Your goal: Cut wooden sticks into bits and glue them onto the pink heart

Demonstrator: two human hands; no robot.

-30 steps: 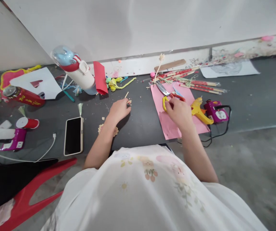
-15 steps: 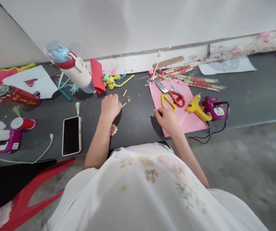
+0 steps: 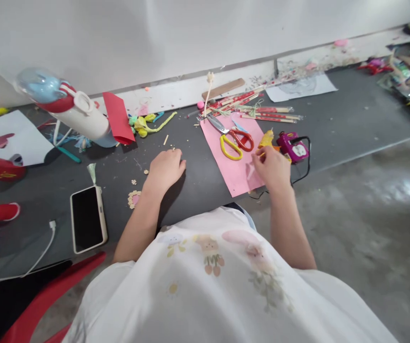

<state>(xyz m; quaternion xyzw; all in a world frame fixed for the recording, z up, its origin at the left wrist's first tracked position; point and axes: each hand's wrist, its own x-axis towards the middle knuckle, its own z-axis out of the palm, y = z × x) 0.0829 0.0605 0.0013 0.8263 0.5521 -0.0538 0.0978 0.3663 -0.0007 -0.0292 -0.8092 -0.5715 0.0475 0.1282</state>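
Bench seen from the wearer's head, near to far. Nearest, beside the left forearm, lies a ring of small beige pieces (image 3: 134, 199) with a pink middle; two loose beige pieces (image 3: 134, 182) sit just beyond it. The left hand (image 3: 165, 170) rests low over the dark tabletop (image 3: 198, 178), fingers curled, a tiny pale bit showing at the fingertips; whether it is pinched cannot be told. The right hand (image 3: 272, 166) covers the rear of a yellow glue gun (image 3: 266, 138), at the right edge of a pink sheet (image 3: 234, 178); its fingers bend over the tool, but their closure is hidden. The step in hand is judged to be taking hold of the gun; the next move calls for a secure handle grip and slack in the black cord (image 3: 310, 152). Farther off, scissors (image 3: 227, 132) lie on the sheet, with wrapped sticks (image 3: 272, 115) behind.
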